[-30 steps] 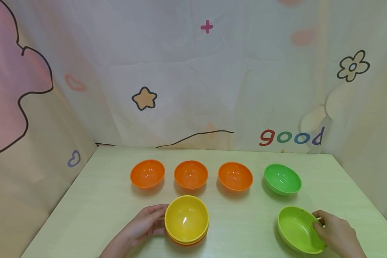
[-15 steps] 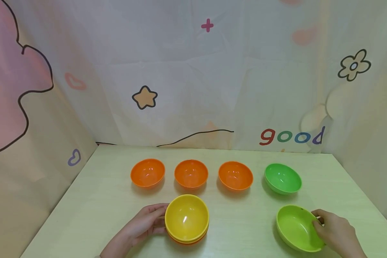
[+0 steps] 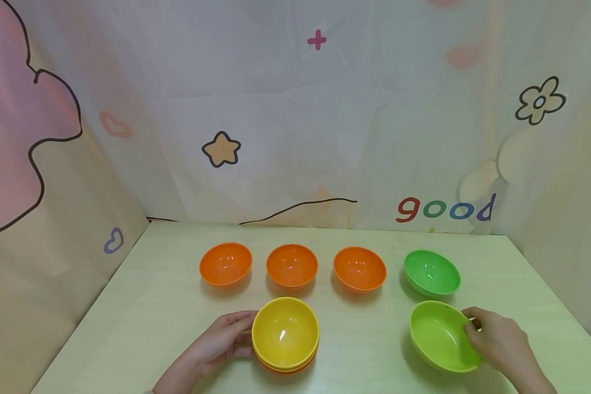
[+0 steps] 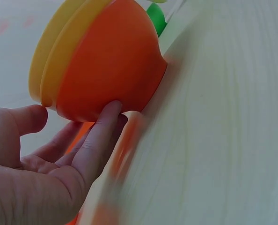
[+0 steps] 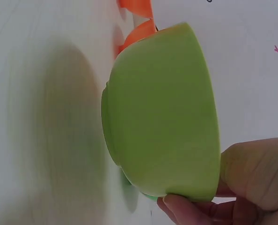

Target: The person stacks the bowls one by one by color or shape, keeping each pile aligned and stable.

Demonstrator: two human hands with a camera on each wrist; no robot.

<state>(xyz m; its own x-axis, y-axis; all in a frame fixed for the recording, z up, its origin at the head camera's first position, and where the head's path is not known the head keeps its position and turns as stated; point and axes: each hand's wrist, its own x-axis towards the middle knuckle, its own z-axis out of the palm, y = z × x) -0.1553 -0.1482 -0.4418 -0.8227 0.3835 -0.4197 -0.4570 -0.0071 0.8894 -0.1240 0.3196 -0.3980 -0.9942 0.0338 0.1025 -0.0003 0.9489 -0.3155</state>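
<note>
My right hand point(image 3: 502, 342) pinches the right rim of a lime-green bowl point(image 5: 162, 112), thumb on one side and fingers on the other. That bowl point(image 3: 443, 336) is tilted and raised off the table; the right wrist view shows its base apart from its shadow. Left of centre, a stack of nested bowls stands on the table: yellow bowls point(image 3: 285, 332) on top of an orange bowl point(image 4: 115, 61). My left hand point(image 3: 226, 339) is at the stack's left side. Its extended fingers touch the orange bowl's wall, and its thumb is at the yellow rims.
Along the back of the pale table point(image 3: 128, 328) runs a row: a left orange bowl point(image 3: 225, 265), a middle orange bowl point(image 3: 292, 266), a right orange bowl point(image 3: 359, 269) and a green bowl point(image 3: 432, 273). Behind hangs a printed cloth point(image 3: 285, 126).
My right hand has lifted the lime-green bowl and carried it left and away from me, towards the green bowl. The left hand and the stack have stayed put.
</note>
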